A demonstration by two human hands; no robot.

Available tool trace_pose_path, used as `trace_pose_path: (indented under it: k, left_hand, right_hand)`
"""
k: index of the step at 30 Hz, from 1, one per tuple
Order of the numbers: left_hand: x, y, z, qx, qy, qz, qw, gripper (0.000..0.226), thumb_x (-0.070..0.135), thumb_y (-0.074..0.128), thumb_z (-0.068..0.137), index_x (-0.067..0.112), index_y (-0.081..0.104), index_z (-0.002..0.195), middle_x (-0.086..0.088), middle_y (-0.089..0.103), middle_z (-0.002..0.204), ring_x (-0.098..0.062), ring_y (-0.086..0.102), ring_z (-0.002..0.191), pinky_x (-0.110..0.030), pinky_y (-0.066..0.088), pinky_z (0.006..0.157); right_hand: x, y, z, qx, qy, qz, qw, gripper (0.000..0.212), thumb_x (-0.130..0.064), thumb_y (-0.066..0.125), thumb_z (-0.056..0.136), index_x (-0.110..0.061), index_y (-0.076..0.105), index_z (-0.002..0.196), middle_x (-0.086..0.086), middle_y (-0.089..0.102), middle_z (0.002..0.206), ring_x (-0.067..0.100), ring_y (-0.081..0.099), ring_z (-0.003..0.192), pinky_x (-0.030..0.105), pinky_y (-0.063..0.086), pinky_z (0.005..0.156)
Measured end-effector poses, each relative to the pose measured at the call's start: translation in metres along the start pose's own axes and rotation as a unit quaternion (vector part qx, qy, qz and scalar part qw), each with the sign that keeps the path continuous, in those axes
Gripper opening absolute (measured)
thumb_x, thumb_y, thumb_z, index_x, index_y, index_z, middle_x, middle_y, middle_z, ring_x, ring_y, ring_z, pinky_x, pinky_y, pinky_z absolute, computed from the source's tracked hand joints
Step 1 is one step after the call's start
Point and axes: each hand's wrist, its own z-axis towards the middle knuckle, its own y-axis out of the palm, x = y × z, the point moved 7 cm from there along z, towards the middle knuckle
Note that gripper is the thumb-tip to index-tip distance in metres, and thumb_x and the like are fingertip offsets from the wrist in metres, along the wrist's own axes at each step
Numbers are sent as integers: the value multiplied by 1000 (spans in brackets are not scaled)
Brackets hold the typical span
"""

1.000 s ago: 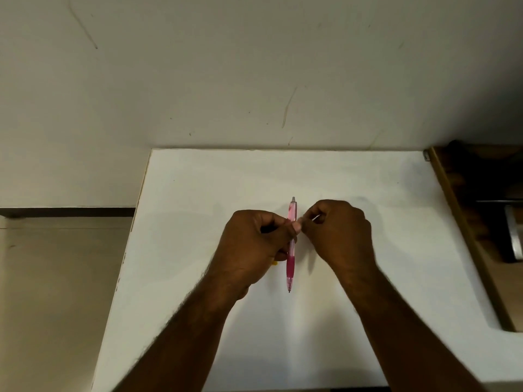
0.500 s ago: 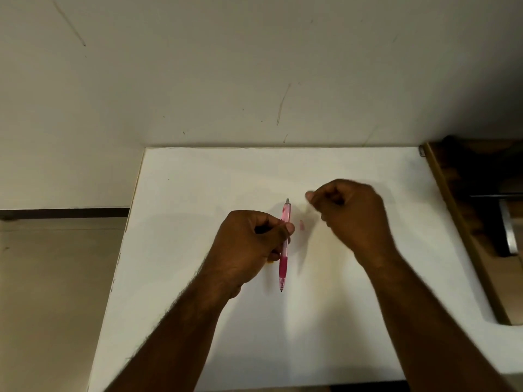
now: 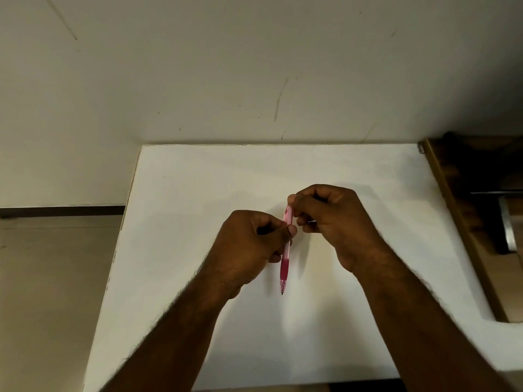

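since the frame 0.5 s back, the right hand (image 3: 334, 222) has returned leftward and closed on the upper end of the pink pen (image 3: 285, 267), from which it stood apart. its fingers are curled tight, with thumb and forefinger pinching the pen's top, apparently to work the cap end or button. a thin pale sliver shows among the lower fingers; identity not determinable. the left hand (image 3: 249, 247) is wrapped round the mid-barrel, thumb across it, judged to be the brace that lets the right act on the end. the pen runs lengthwise in the view, tip toward the person, and its shadow suggests it is raised above the white table (image 3: 169, 264) rather than resting on it. wooden furniture (image 3: 452, 210) abuts the table's right edge. a scuffed wall (image 3: 254, 66) stands behind.
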Motion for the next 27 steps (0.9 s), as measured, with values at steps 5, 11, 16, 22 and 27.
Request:
trace_pose_path:
  k: [5, 11, 16, 22, 27]
  left_hand:
    - [-3, 5, -2, -11, 1, 19, 1000, 18, 34, 77, 85, 19, 80, 76, -1, 77, 68, -21, 76, 68, -37, 65, 75]
    - [-4, -3, 1, 0, 0, -12, 1000, 20, 31, 78, 85, 19, 79, 70, -4, 77, 69, -22, 74, 66, -41, 65, 75]
    - [-5, 0, 1, -3, -3, -12, 1000, 20, 30, 77, 86, 17, 78, 71, -5, 76, 69, -19, 72, 64, -40, 65, 74]
    - [-5, -3, 0, 16, -12, -35, 999, 18, 30, 79, 84, 12, 80, 80, -4, 75, 66, -17, 73, 62, -34, 65, 70]
    - [-8, -6, 1, 19, -22, -75, 997, 11, 20, 75, 88, 12, 81, 83, -9, 77, 70, -25, 76, 67, -40, 65, 74]
  right_hand:
    - [6, -23, 7, 90, 9, -9, 996, 15, -25, 77, 88, -13, 77, 78, 0, 73, 65, 12, 67, 59, 27, 55, 60]
    - [20, -30, 9, 125, -10, -380, 917, 34, -45, 77, 85, -20, 66, 65, -8, 65, 63, 10, 60, 60, 20, 36, 54]
    - [25, -27, 11, 124, 6, -418, 900, 35, -53, 78, 82, -23, 66, 67, -9, 66, 66, 16, 64, 66, 26, 38, 61]
    - [6, -32, 3, 89, -2, -291, 953, 28, -44, 80, 84, -20, 72, 71, -2, 73, 68, 18, 70, 64, 31, 53, 61]
    - [14, 3, -22, -148, 112, -159, 970, 5, -10, 81, 84, -6, 77, 84, 9, 79, 74, 19, 77, 65, 21, 56, 53]
